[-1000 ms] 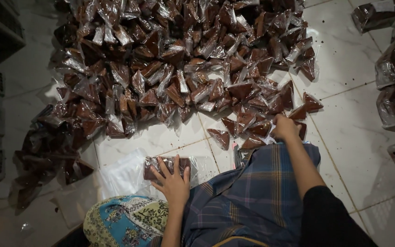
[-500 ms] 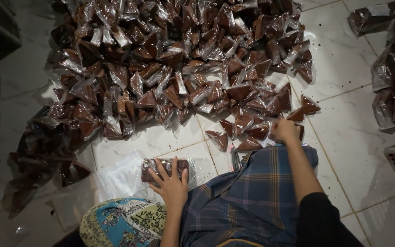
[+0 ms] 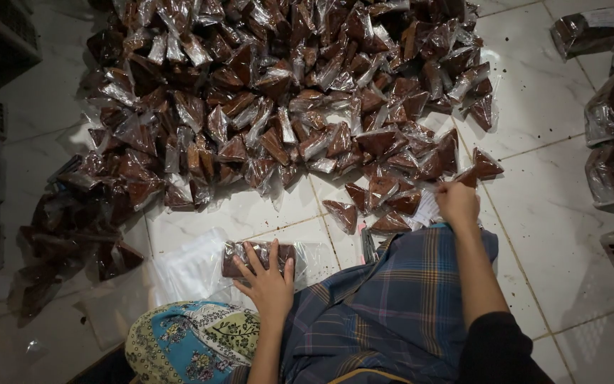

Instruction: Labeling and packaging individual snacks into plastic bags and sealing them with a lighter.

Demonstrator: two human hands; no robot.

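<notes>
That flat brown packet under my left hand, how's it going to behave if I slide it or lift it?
The packet looks like a dark block in clear crinkled film, so it probably stays stiff when lifted, while the loose film edges flop. It lies flat under the left hand, so it should not roll. On the glossy tile floor it would likely slide easily.

two hands [image 3: 270, 279], countless brown packets [image 3: 300, 92]

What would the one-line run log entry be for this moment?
left hand: flat on clear plastic bag of brown packets | right hand: at triangular brown plastic-wrapped packets | surface: white tiled floor
</notes>
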